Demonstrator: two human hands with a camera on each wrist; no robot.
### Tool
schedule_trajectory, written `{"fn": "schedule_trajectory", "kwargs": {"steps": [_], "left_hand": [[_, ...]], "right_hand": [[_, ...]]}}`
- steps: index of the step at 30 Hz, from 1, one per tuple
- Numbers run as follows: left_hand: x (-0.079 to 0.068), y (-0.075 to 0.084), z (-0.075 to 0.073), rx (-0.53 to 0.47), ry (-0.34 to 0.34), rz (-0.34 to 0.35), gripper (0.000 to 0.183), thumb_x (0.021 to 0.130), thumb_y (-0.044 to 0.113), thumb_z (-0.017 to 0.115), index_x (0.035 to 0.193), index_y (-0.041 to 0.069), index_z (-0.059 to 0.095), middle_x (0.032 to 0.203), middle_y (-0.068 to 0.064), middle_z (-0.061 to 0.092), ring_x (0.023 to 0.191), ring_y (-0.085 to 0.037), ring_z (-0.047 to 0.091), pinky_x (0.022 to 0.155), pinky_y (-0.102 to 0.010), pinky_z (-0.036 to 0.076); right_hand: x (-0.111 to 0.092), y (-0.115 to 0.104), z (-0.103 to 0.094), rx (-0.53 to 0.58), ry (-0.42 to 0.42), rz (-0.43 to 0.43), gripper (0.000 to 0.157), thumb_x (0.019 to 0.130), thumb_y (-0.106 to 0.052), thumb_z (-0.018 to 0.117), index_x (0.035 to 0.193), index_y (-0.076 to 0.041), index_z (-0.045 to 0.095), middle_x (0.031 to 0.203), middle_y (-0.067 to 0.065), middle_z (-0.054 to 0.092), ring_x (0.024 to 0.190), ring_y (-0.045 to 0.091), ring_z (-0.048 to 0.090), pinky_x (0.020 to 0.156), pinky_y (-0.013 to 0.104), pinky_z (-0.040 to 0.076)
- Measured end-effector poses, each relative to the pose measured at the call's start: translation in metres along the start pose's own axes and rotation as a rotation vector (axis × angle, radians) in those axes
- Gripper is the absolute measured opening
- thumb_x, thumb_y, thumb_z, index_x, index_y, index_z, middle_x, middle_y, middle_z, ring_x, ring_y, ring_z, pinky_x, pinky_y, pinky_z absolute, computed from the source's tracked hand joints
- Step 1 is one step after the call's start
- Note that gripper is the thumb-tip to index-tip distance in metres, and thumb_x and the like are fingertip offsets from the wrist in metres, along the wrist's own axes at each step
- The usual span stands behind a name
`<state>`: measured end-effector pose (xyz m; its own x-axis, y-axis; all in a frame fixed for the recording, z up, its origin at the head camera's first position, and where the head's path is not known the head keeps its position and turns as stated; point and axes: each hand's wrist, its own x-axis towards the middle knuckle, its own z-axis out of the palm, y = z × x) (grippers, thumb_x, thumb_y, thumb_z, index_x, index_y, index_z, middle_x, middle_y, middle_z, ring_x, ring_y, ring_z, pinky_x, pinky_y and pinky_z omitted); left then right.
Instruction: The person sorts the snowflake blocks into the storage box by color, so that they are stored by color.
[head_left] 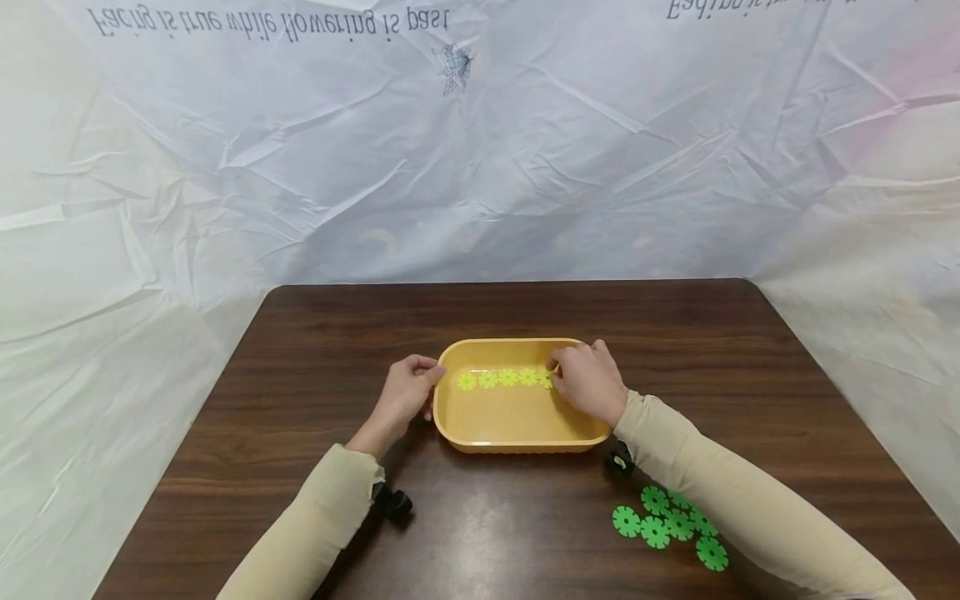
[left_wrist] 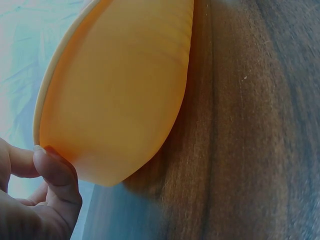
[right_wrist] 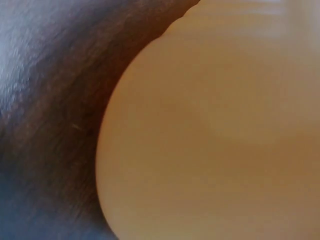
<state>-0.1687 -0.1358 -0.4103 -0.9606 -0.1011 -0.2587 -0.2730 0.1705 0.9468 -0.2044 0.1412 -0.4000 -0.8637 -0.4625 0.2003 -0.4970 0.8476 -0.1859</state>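
Note:
A yellow oval-cornered plastic basin (head_left: 517, 429) stands on the table. Inside it, several yellow-green notched snowflake discs (head_left: 508, 377) form a row towards the back. My left hand (head_left: 408, 389) pinches the basin's left rim between thumb and fingers, which the left wrist view shows against the basin wall (left_wrist: 120, 90). Reaching over the right side, my right hand (head_left: 588, 379) has curled fingers at the rightmost snowflake disc (head_left: 547, 382) of the row and pinches it; the fingertips partly cover that disc. Only the basin's outer wall (right_wrist: 210, 140) shows in the right wrist view.
Several green snowflake discs (head_left: 655, 531) lie loosely grouped at the front right, close to my right sleeve (head_left: 720, 475), which may cover others. The dark wooden table (head_left: 360, 325) ends at a wrinkled printed sheet (head_left: 465, 183) behind it.

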Motion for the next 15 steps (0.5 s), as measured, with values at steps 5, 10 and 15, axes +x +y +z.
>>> {"fn": "schedule_trajectory", "kwargs": {"steps": [5, 10, 15], "left_hand": [[0.0002, 0.0003, 0.0001, -0.001, 0.0, -0.001, 0.026, 0.097, 0.018, 0.06, 0.116, -0.001, 0.057, 0.087, -0.02, 0.061, 0.043, -0.015, 0.045, 0.038, -0.026, 0.043], [0.0, 0.0006, 0.0003, 0.001, 0.001, -0.007, 0.026, 0.098, 0.018, 0.06, 0.116, 0.0, 0.057, 0.086, -0.019, 0.06, 0.044, -0.015, 0.045, 0.038, -0.026, 0.043], [0.0003, 0.0006, 0.0007, 0.005, 0.005, -0.01, 0.026, 0.098, 0.018, 0.059, 0.117, 0.0, 0.057, 0.088, -0.019, 0.061, 0.044, -0.014, 0.045, 0.038, -0.026, 0.043]], "right_hand": [[0.0001, -0.001, -0.0001, -0.026, 0.006, -0.002, 0.008, 0.081, -0.009, 0.073, 0.088, -0.009, 0.077, 0.08, 0.002, 0.072, 0.065, 0.017, 0.062, 0.063, 0.038, 0.036], [-0.0002, -0.0015, 0.0015, -0.051, 0.027, -0.012, 0.006, 0.083, -0.01, 0.074, 0.087, -0.009, 0.078, 0.08, 0.004, 0.073, 0.062, 0.018, 0.062, 0.061, 0.037, 0.036], [-0.0021, 0.0007, 0.0024, -0.047, 0.042, -0.042, 0.008, 0.084, -0.008, 0.071, 0.086, -0.011, 0.078, 0.079, 0.003, 0.073, 0.064, 0.019, 0.061, 0.061, 0.037, 0.034]]}}
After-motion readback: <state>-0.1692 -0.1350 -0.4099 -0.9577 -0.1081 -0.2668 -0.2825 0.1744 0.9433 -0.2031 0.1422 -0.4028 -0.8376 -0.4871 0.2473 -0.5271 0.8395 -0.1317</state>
